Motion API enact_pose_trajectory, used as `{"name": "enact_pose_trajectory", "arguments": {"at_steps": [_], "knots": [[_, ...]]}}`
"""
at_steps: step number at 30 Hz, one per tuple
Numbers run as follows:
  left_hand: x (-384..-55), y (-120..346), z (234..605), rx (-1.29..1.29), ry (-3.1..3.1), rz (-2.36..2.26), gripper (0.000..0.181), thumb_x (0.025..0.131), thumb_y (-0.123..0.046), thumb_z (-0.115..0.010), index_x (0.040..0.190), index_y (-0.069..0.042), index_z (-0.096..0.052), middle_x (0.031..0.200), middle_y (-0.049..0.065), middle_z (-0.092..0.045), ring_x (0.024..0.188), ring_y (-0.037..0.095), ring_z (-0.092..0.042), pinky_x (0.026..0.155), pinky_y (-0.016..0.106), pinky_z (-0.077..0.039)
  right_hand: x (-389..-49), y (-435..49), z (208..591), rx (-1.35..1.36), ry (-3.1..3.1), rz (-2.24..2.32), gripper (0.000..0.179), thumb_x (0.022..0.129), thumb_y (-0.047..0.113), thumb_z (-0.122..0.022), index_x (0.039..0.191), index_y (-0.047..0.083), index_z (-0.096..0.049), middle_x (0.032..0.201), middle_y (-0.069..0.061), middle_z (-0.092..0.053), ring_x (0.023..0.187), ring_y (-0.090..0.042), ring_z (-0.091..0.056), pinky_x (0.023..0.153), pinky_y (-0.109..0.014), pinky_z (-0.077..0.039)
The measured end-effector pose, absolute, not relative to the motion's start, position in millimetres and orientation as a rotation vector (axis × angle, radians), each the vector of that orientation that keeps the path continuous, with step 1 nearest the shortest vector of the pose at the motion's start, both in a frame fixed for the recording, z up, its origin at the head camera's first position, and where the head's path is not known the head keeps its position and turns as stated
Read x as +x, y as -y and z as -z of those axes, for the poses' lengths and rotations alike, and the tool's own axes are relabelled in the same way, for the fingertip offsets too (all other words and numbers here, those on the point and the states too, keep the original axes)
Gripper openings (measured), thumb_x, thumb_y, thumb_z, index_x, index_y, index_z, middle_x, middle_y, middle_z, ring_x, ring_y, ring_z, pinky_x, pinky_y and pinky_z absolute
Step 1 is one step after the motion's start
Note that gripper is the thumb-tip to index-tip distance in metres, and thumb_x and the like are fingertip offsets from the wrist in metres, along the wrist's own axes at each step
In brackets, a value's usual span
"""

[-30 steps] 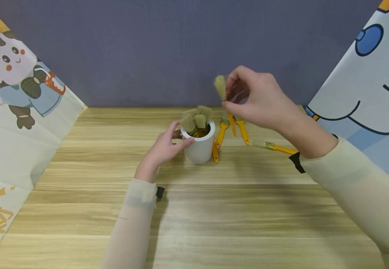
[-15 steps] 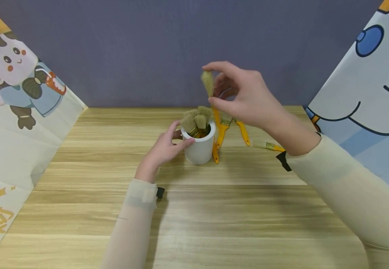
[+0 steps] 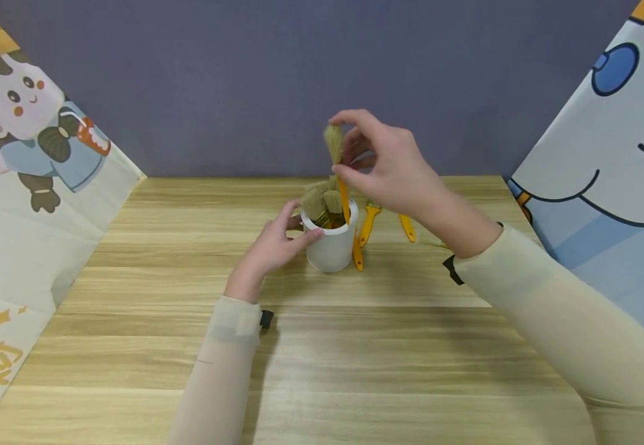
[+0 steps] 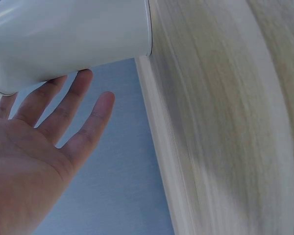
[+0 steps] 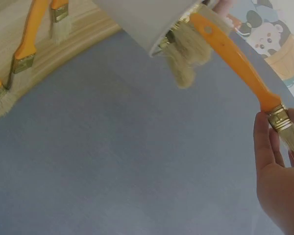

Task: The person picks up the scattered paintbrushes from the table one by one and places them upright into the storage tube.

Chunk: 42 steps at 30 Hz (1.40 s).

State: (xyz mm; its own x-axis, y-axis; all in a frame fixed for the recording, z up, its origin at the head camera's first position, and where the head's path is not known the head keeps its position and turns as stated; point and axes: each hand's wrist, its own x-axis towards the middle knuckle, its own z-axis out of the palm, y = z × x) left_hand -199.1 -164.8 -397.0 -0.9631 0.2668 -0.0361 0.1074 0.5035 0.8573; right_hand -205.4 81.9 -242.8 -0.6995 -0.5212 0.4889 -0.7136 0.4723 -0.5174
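Observation:
In the head view a white round cup [image 3: 327, 250] stands on the table with several paintbrushes [image 3: 314, 201] in it, bristles up. My left hand [image 3: 269, 247] holds the cup from the left, thumb on the near rim, fingers along its side. In the left wrist view the little finger is apart from the cup. Above the cup, my right hand [image 3: 385, 157] pinches a paintbrush [image 5: 237, 63] near its metal band. Its bristles point up and its orange handle end points down at the cup's opening, at the right part of the rim.
Several more paintbrushes with orange handles lie right of the cup, one handle [image 3: 358, 250] close beside its base and another brush [image 3: 369, 224] a little farther right. The wooden table [image 3: 355, 358] ends at a grey-blue back wall [image 3: 233, 93]. Cartoon-printed panels [image 3: 605, 136] flank both sides.
My right hand has moved left with the paintbrush, from right of the cup to above it, and the handle end has come down to the cup's opening. The left hand has not moved.

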Motion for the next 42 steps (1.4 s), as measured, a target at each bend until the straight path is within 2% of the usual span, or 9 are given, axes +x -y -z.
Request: {"name": "enact_pose_trajectory", "arguments": {"at_steps": [14,22,38,42], "knots": [[-196,162,394,0.318,-2.579,-1.445,0.081,0.099,-0.053,-0.073,0.165,-0.031,-0.031,0.156,0.017,-0.058,0.145,0.032,-0.057,0.112,0.057,-0.054,-217,-85,267,1.000,2.503,-1.120,0.057,0.098,0.006,-0.076,0.147,0.010,-0.048,0.108,-0.012,-0.069,0.103,-0.022,-0.074,0.092,-0.038,-0.066],[-198,164,396,0.321,-2.584,-1.444,0.082,0.098,-0.056,-0.072,0.165,-0.031,-0.031,0.156,0.017,-0.058,0.145,0.032,-0.057,0.112,0.058,-0.054,-221,-88,283,0.972,2.631,-1.121,0.064,0.099,0.008,-0.075,0.154,0.017,-0.043,0.112,-0.008,-0.067,0.107,-0.021,-0.071,0.091,-0.038,-0.066],[-200,164,398,0.316,-2.609,-1.410,0.082,0.099,-0.057,-0.071,0.165,-0.032,-0.030,0.159,0.015,-0.056,0.147,0.031,-0.056,0.114,0.057,-0.052,-225,-90,306,0.931,2.724,-1.158,0.059,0.097,0.006,-0.075,0.148,0.011,-0.044,0.114,-0.013,-0.069,0.111,-0.026,-0.072,0.090,-0.040,-0.066],[-200,164,398,0.325,-2.604,-1.420,0.082,0.099,-0.058,-0.071,0.165,-0.032,-0.030,0.160,0.014,-0.055,0.147,0.031,-0.055,0.115,0.057,-0.052,-224,-91,309,0.929,2.726,-1.143,0.053,0.097,0.005,-0.075,0.142,0.008,-0.050,0.114,-0.014,-0.072,0.111,-0.026,-0.073,0.091,-0.039,-0.066]]}}
